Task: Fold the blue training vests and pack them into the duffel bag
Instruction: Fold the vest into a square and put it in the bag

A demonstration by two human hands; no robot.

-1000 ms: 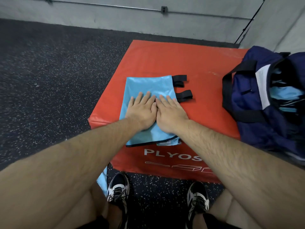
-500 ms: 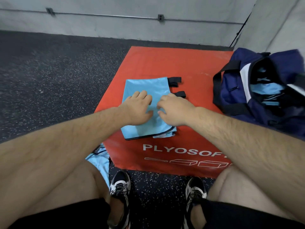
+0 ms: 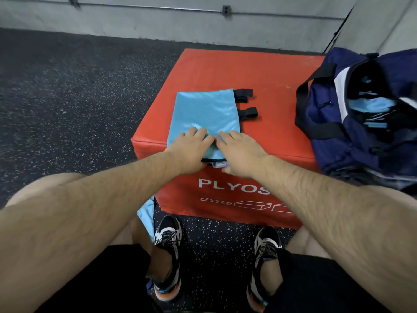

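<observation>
A folded light-blue training vest (image 3: 204,109) lies on the red plyo box (image 3: 273,73), its two black straps (image 3: 246,105) sticking out to the right. Both my hands are at the vest's near edge, side by side. My left hand (image 3: 191,152) has its fingers curled on top of the fabric. My right hand (image 3: 242,154) lies over the edge with its thumb tucked under it. The open navy duffel bag (image 3: 334,136) sits on the box's right side, with folded blue vests (image 3: 370,105) showing inside.
Another blue vest (image 3: 146,214) hangs beside my left knee, down by the box's front. My shoes stand on speckled black rubber floor (image 3: 79,98). A grey wall (image 3: 180,21) runs behind the box.
My hands lay flat, pressing the middle of the vest. They have slid back toward me to its near edge, and the fingers have curled onto the fabric.
</observation>
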